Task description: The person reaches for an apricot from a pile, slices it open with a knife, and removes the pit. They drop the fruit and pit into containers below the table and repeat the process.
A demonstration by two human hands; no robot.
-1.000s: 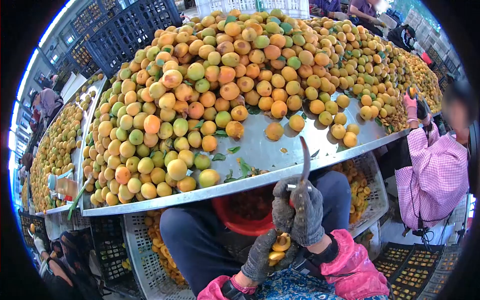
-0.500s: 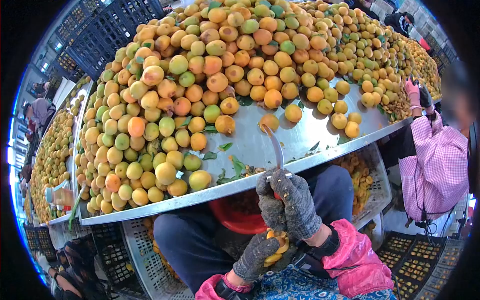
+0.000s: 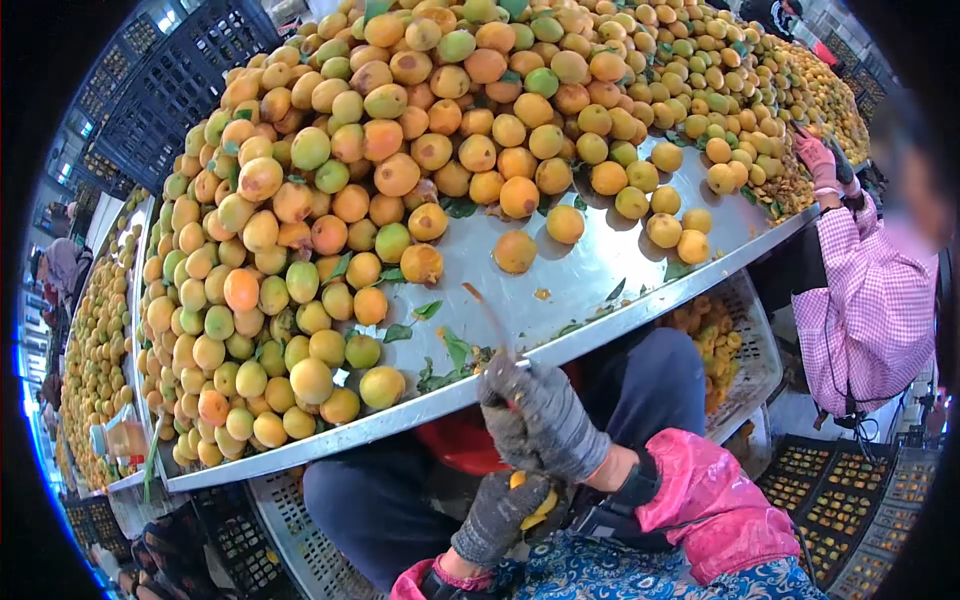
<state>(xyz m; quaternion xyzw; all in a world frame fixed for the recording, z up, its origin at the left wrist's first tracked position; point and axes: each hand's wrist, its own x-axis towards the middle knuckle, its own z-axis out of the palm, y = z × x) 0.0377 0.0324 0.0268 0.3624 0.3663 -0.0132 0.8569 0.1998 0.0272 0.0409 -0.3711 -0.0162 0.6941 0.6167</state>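
My right hand (image 3: pixel 545 415), in a grey knitted glove, is closed around the handle of a curved knife. The thin blade (image 3: pixel 485 318) points up and left over the metal table's front edge, with its tip near the table surface. Below it, my left hand (image 3: pixel 500 520), in a dark grey glove, is wrapped round yellow fruit pieces (image 3: pixel 535 505) above my lap. On the table (image 3: pixel 470 275), a loose orange fruit (image 3: pixel 515 252) sits beyond the knife tip, in front of a big heap of orange and green fruit (image 3: pixel 400 130).
A perforated crate (image 3: pixel 755 370) with yellow pieces stands right of my knees, another crate (image 3: pixel 300 520) at the left. A red basin (image 3: pixel 455 445) is between my knees. A co-worker in a pink checked top (image 3: pixel 865 300) works at the right. Dark crates (image 3: pixel 210 85) are stacked back left.
The view has shifted slightly. My right hand and knife have moved left, and the blade tip is off the loose orange fruit. My left hand still holds the yellow pieces.
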